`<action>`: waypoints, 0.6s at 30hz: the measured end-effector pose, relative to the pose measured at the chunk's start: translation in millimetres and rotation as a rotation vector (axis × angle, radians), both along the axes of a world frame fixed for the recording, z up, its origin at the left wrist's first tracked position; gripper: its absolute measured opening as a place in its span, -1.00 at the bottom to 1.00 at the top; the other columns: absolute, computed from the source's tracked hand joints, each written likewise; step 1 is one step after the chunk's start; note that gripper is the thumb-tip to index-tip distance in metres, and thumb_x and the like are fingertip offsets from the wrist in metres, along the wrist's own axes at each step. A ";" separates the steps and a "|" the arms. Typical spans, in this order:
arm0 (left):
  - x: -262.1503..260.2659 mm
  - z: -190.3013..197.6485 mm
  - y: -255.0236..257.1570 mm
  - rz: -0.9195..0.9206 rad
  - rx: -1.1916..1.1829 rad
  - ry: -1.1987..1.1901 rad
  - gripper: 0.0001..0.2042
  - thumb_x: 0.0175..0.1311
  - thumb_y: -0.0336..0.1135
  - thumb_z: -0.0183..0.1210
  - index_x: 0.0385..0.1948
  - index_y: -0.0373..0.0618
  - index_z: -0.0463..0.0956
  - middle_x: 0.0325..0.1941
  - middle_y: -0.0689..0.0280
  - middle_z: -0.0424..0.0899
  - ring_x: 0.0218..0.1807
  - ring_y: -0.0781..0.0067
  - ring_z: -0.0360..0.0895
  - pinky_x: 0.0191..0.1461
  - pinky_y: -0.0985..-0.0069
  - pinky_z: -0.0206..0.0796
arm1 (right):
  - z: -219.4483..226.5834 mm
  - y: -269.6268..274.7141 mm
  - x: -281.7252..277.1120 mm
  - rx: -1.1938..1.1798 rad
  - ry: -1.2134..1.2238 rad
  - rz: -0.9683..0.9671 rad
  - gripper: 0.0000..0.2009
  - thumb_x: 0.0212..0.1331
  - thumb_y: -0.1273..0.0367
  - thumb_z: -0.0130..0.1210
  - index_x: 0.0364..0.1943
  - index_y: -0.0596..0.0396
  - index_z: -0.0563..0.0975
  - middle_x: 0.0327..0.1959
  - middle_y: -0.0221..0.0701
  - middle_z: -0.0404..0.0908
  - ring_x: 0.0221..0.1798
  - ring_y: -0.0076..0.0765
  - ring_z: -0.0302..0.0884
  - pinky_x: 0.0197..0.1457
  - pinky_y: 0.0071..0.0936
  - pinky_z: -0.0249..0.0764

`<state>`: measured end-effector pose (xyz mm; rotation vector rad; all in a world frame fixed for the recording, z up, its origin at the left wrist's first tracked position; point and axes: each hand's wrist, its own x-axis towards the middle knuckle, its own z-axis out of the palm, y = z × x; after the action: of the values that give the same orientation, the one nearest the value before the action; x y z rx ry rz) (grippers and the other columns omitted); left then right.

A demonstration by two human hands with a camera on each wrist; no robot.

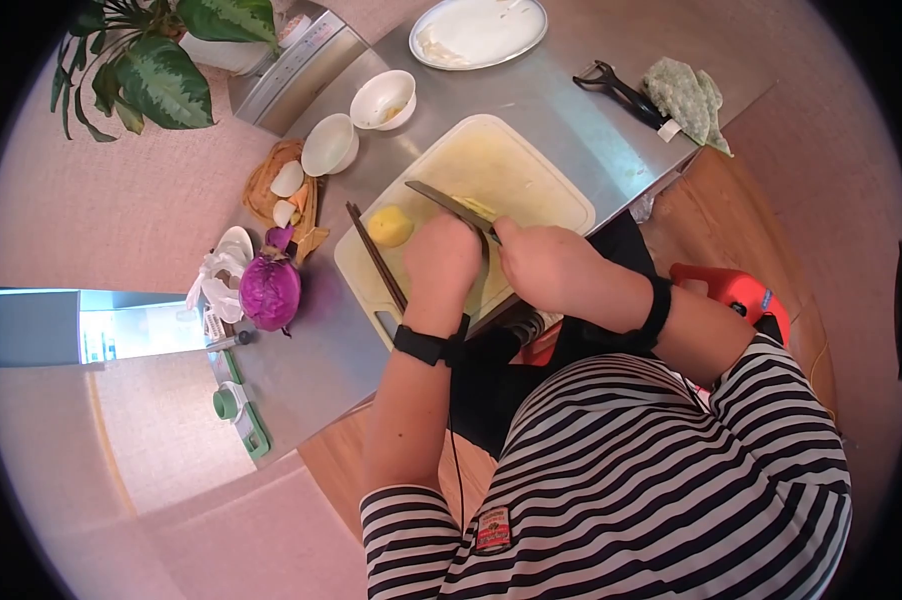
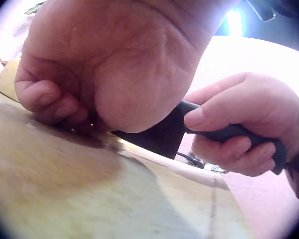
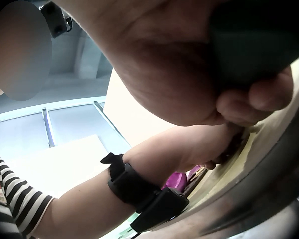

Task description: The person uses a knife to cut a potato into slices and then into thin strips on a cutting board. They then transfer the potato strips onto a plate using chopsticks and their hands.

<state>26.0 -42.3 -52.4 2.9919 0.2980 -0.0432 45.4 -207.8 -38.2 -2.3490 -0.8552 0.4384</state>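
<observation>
The right hand (image 1: 549, 268) grips the black handle (image 2: 229, 132) of a knife, whose long blade (image 1: 446, 200) slants across the pale cutting board (image 1: 556, 185). Thin yellow strips (image 1: 474, 206) lie beside the blade. Close against the knife, the left hand (image 1: 443, 258) rests low on the board, its fingers (image 2: 52, 104) curled under in the left wrist view; what lies beneath them is hidden. A rounded yellow piece (image 1: 390, 227) sits just left of that hand. Two brown chopsticks (image 1: 377, 258) lie along the board's left side.
Left of the board are a purple cabbage (image 1: 270, 291) and a basket (image 1: 261, 188) with peelings. Two white bowls (image 1: 330, 145) and an oval plate (image 1: 479, 32) stand behind. A peeler (image 1: 621, 92) and green cloth (image 1: 684, 95) lie back right, a green-and-white slicer (image 1: 244, 410) front left.
</observation>
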 end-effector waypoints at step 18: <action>1.4 6.8 -6.0 0.099 -0.046 -0.020 -0.73 0.32 -0.24 -0.08 -0.29 -0.25 0.54 -0.34 -0.05 0.70 -0.23 -0.11 0.66 -0.17 0.06 0.45 | -1.6 6.6 16.3 -0.048 0.045 0.039 -0.78 0.33 0.36 -0.13 -0.13 0.28 0.35 -0.51 0.02 0.60 -0.38 0.24 0.59 -0.27 0.07 0.48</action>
<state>27.3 -48.3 -45.6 2.9259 0.4361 -0.0094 61.7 -201.3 -39.8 -2.3607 -0.8796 0.5317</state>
